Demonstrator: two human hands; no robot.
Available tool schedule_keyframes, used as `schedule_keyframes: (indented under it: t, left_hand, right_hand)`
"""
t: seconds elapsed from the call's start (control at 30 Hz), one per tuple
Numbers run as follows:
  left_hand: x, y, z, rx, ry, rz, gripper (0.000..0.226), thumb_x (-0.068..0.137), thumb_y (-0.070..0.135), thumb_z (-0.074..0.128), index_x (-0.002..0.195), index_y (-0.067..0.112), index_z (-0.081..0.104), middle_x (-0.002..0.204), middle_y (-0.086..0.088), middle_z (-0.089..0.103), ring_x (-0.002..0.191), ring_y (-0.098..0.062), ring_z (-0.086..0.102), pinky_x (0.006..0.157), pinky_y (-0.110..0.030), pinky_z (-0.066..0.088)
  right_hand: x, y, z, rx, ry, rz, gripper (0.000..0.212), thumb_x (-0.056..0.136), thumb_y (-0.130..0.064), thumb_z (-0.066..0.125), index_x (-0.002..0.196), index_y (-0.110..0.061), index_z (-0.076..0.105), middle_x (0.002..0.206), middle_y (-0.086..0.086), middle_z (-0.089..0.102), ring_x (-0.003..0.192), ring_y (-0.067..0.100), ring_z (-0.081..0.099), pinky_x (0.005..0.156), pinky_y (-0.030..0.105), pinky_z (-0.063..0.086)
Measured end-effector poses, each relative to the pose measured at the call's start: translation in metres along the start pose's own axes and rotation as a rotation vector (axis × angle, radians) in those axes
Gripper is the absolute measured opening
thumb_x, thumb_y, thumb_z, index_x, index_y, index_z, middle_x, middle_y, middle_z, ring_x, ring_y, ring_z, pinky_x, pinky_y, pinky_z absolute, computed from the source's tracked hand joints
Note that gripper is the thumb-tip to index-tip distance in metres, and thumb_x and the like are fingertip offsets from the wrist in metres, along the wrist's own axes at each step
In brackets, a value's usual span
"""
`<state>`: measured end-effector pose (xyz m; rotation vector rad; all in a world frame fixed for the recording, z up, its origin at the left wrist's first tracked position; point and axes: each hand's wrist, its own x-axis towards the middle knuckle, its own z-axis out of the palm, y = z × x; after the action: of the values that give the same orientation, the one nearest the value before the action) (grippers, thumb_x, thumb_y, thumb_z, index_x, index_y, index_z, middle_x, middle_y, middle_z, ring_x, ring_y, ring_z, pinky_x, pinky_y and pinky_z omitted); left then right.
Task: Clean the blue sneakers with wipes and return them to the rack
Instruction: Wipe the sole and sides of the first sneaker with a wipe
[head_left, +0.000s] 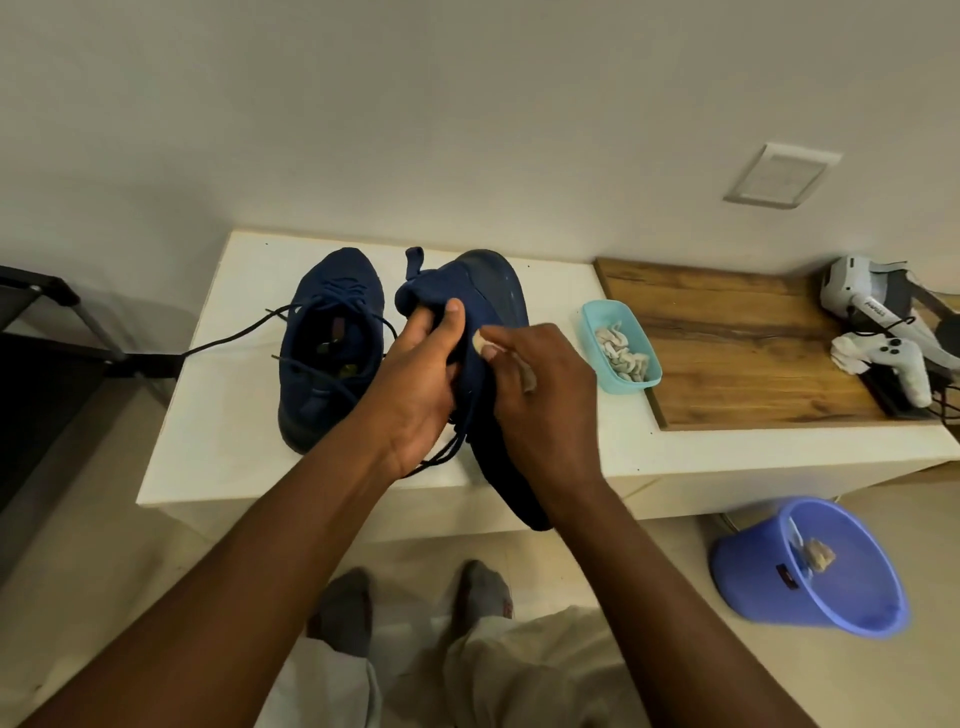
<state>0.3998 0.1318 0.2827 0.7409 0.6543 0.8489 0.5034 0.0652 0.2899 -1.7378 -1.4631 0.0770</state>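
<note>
Where the held sneaker (493, 291) is: lifted on its side above the white counter (218, 415), toe past the front edge, sole facing right.
Left hand (415, 374): grips the sneaker's collar, fingers tucked inside, thumb outside on the fabric.
Right hand (540, 384): curled round a whitish wipe (480, 344), pressing it to the sneaker's side.
Other sneaker (322, 353): upright on the counter just left, laces loose.
Teal tub (592, 332): on the counter to the right, holding rolled wipes (623, 353).
Blue bucket (753, 571): on the floor, a crumpled wipe inside.
</note>
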Motion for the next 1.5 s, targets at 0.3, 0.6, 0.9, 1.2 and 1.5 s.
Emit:
schedule_keyframes:
  t: [0.3, 0.6, 0.9, 1.2, 1.5]
  left_hand:
    - [0.006, -0.008, 0.002, 0.008, 0.027, 0.021, 0.042, 0.108, 0.042, 0.04, 0.147, 0.029, 0.047, 0.132, 0.002, 0.068, 0.119, -0.017, 0.067, 0.103, -0.043, 0.053]
    - [0.012, -0.009, 0.007, -0.09, 0.024, -0.005, 0.042, 0.102, 0.028, 0.059, 0.143, 0.024, 0.05, 0.135, 0.0, 0.066, 0.118, -0.012, 0.067, 0.091, -0.029, 0.057]
    - [0.019, -0.013, -0.001, 0.262, 0.035, -0.096, 0.034, 0.098, 0.017, 0.065, 0.122, -0.007, 0.06, 0.113, -0.019, 0.071, 0.104, -0.022, 0.07, 0.088, -0.028, 0.058]
    - [0.022, -0.02, -0.015, 1.553, 0.148, 0.451, 0.029, 0.1, 0.026, 0.057, 0.128, 0.026, 0.064, 0.121, 0.005, 0.067, 0.118, -0.019, 0.056, 0.101, -0.044, 0.04]
    - [0.038, -0.029, -0.012, 1.871, 0.194, 0.382, 0.052, 0.105, 0.053, 0.024, 0.1, 0.028, 0.069, 0.116, 0.0, 0.06, 0.121, -0.023, 0.048, 0.113, -0.055, 0.013]
  right_hand:
    - [-0.001, 0.019, -0.011, -0.072, -0.018, 0.086, 0.016, 0.097, -0.012, 0.059, 0.103, -0.02, 0.072, 0.099, -0.003, 0.067, 0.091, 0.008, 0.059, 0.08, 0.028, 0.052]
    - [-0.013, 0.03, -0.015, -0.167, -0.24, -0.006, 0.025, 0.088, -0.003, 0.065, 0.103, -0.021, 0.076, 0.101, 0.0, 0.069, 0.092, 0.016, 0.063, 0.081, 0.027, 0.051]
    - [-0.001, 0.051, 0.004, -0.123, -0.207, 0.153, 0.026, 0.092, -0.007, 0.061, 0.109, -0.023, 0.073, 0.103, -0.004, 0.066, 0.094, 0.009, 0.058, 0.077, 0.009, 0.039]
    - [-0.006, 0.078, 0.007, -0.122, -0.175, 0.35, 0.029, 0.09, -0.002, 0.059, 0.107, -0.022, 0.072, 0.108, -0.002, 0.067, 0.091, 0.005, 0.056, 0.073, 0.004, 0.036]
    - [-0.005, 0.087, -0.006, -0.077, -0.236, 0.522, 0.02, 0.089, -0.008, 0.062, 0.099, -0.021, 0.075, 0.108, -0.004, 0.069, 0.091, 0.005, 0.055, 0.077, 0.018, 0.043]
